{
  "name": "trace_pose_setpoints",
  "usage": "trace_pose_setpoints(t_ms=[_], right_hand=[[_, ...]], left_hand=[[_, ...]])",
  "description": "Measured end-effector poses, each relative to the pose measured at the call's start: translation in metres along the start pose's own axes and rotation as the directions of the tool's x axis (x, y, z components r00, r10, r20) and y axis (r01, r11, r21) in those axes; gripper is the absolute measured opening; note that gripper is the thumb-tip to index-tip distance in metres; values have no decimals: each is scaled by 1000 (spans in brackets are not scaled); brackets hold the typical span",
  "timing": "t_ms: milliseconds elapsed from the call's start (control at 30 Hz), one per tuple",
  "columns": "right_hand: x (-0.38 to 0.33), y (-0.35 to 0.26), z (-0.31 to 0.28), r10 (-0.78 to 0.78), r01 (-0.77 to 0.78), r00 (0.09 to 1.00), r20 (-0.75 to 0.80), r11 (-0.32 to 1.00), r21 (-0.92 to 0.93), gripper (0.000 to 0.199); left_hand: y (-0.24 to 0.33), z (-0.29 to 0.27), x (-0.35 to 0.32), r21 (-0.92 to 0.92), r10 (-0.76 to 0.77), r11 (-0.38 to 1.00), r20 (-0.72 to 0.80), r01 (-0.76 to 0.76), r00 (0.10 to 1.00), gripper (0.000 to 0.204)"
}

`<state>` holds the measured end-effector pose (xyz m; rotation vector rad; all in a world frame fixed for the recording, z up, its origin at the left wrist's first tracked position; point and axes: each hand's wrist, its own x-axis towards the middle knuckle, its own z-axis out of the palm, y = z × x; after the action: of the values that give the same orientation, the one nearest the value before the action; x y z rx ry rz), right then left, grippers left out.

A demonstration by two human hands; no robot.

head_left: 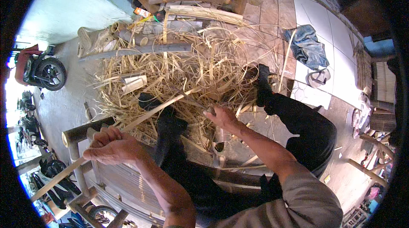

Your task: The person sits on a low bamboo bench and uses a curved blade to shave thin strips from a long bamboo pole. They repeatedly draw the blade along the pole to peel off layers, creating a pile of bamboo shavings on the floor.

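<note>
L hand [106, 145] closed round pale flat strip [153, 113], which runs diag. from lower left to centre, over shavings pile [204, 66] on floor [74, 93]. R hand [222, 118] curled round thin dark tool [198, 103], exact kind unclear, other end nr strip's upper end. Long grey piece [166, 49] lies across pile's far side; blue cloth [307, 47] off to R.

Matt wooden strip [153, 112], rough shavings [204, 64], denim cloth [307, 45]
</note>
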<state>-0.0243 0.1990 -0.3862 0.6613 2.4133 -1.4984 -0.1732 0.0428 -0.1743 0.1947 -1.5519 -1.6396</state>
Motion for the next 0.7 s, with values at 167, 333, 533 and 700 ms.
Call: trace_pose_setpoints(t_ms=[167, 333, 533, 700], right_hand=[[12, 46, 14, -295, 284, 955, 17, 900, -331, 52], [25, 100, 7, -73, 79, 997, 35, 964, -254, 55], [33, 142, -5, 114, -108, 993, 11, 964, -242, 55], [3, 62, -10, -11, 12, 1000, 28, 998, -68, 55]], left_hand=[[-4, -8, 1, -1, -31, 1000, 15, 31, 999, 63], [-10, -7, 4, -11, -54, 999, -80, 53, 995, 63], [-8, -5, 6, -253, -52, 964, 116, 80, 992, 60], [-6, -6, -7, -409, -100, 888, 273, 210, 957, 57]])
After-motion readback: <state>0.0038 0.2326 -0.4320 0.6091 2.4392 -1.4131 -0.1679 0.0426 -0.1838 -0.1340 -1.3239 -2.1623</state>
